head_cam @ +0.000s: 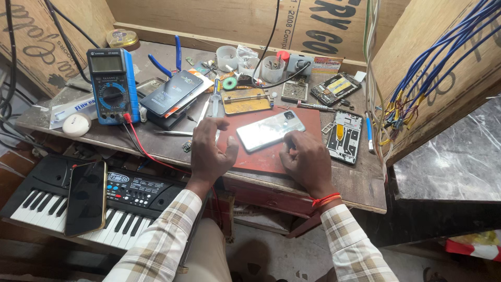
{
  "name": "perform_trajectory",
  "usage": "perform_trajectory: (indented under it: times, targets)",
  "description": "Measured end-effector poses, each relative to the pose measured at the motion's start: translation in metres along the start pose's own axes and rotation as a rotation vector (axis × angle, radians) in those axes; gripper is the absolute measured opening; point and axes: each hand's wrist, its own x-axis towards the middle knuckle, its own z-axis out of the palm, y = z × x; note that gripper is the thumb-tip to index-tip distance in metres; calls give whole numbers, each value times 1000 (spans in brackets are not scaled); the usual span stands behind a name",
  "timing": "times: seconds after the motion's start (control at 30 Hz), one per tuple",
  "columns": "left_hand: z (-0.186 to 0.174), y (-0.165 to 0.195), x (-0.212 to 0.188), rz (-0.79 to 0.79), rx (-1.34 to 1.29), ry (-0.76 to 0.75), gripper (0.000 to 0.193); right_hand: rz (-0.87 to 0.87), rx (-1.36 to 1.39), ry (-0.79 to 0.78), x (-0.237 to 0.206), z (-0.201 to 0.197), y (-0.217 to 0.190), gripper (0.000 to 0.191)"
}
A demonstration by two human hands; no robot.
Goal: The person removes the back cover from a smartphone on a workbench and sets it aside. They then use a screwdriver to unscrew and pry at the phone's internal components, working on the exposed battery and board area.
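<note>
Phone (267,130), silver and face-down, lies at frame centre on a red mat (250,156); it looks thin, slick and fragile, best gripped by its long edges. Left hand (209,151) hovers spread and empty; right hand (305,159) rests curled beside it. Tweezers (172,132), an opened phone frame (344,137) and a multimeter (112,86) crowd around.

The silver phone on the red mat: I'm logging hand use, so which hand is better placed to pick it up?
Probably the right hand: its fingers rest at the silver phone's lower right edge on the red mat. The left hand hovers open, apart from the phone's left end.
</note>
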Motion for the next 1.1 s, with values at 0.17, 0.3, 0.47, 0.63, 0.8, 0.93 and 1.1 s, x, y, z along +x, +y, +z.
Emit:
perform_trajectory:
  times: [0.17, 0.3, 0.47, 0.63, 0.8, 0.93, 1.1]
  targets:
    - [0, 0, 1, 27, 22, -8, 28, 70, -54, 350, 6, -17, -10, 38]
    - [1, 0, -3, 28, -15, 37, 28, 207, -107, 442, 8, -25, -14, 73]
    - [-1, -6, -8, -70, -180, 105, 21, 249, -108, 355, 10, -25, -14, 91]
    - [3, -6, -7, -53, -107, 57, 8, 194, -82, 385, 12, -22, -11, 81]
    - [6, 4, 4, -81, 89, -115, 7, 93, 25, 335, 12, -19, -12, 76]
    - [2, 12, 13, -58, 156, -196, 22, -35, -17, 302, 13, -19, -18, 87]
    - [1, 18, 17, -32, 206, -276, 48, -31, 37, 136, 15, -25, -27, 102]
